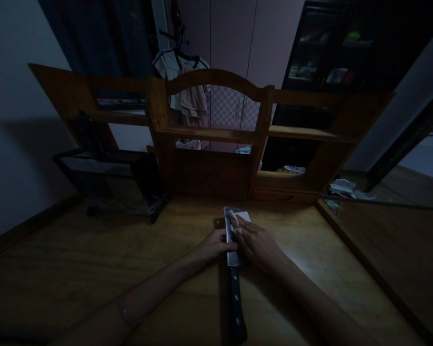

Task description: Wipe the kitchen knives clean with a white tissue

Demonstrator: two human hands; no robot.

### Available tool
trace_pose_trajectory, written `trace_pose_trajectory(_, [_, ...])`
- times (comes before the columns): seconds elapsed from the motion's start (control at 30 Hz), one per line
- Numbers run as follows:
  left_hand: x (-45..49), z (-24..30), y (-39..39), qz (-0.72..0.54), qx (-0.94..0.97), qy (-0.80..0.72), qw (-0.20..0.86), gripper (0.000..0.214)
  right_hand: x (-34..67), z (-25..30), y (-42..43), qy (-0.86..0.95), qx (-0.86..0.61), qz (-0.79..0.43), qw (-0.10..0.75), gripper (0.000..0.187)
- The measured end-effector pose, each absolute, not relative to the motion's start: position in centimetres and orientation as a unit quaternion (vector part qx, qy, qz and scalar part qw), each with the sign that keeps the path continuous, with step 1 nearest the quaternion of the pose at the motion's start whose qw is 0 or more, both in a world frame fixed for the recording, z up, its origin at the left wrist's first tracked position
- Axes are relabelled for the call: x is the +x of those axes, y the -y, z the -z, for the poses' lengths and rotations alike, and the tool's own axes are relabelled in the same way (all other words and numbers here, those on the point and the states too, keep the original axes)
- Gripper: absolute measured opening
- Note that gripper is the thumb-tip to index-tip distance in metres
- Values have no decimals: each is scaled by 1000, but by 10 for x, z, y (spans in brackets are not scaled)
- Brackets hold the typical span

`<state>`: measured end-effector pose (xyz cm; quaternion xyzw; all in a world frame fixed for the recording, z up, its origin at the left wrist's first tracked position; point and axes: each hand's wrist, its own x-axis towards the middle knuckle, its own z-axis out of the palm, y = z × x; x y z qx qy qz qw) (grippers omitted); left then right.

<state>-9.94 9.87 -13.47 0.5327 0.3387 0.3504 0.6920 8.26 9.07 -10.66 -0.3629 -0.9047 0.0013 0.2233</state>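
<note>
Now right hand presses tissue onto knife.

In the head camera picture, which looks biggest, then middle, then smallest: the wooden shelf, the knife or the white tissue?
1. wooden shelf, biggest though farthest away.
2. knife, lying on the table.
3. white tissue, partly under the right hand, so some is hidden.

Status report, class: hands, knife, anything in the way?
Left hand on knife blade. Right hand presses white tissue onto blade. Knife flat on desk, nothing obstructing.
</note>
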Motion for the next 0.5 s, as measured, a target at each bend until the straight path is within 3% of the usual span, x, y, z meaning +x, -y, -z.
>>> trace_pose_trajectory(0.33, [-98, 134, -98, -353, 526, -345, 693, 39, 91, 107, -93, 860, -497, 90, 73, 18])
trace_pose_trajectory(0.5, [-99, 132, -97, -350, 515, -344, 703, 39, 94, 103, -95, 828, -538, 115, 109, 30])
